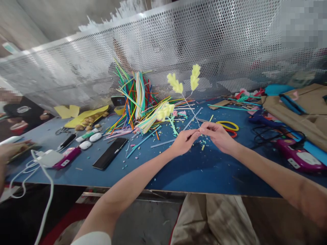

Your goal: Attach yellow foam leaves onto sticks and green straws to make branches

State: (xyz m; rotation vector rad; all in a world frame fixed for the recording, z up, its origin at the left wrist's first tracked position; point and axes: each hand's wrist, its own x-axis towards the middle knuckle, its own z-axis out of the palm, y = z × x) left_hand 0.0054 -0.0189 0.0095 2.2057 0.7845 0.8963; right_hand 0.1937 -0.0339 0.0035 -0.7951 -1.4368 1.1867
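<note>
Above the blue table [163, 177], near its front edge, I hold the lower end of the pale wire stems [193, 113] in a two-handed pinch. My left hand [184, 142] and right hand [217, 135] are both closed, fingertips meeting at the wire (the exact contact is hidden by my fingers). The stems lean up and away, carrying two fluffy yellow pieces [175, 82] on separate branches. A third yellow piece [165, 111] sits lower; I cannot tell whether it is joined.

For good control, I should clamp the wire with one hand and make small adjustments with the other, gripping close to the clamped point. Even, light pressure should limit kinks; a loose pinch could let the top-heavy branches swing. I should leave the fluffy ends unsqueezed and hold clearance from the scissors [231, 126], which lie open-handled just beyond my right hand, near the stems.
</note>
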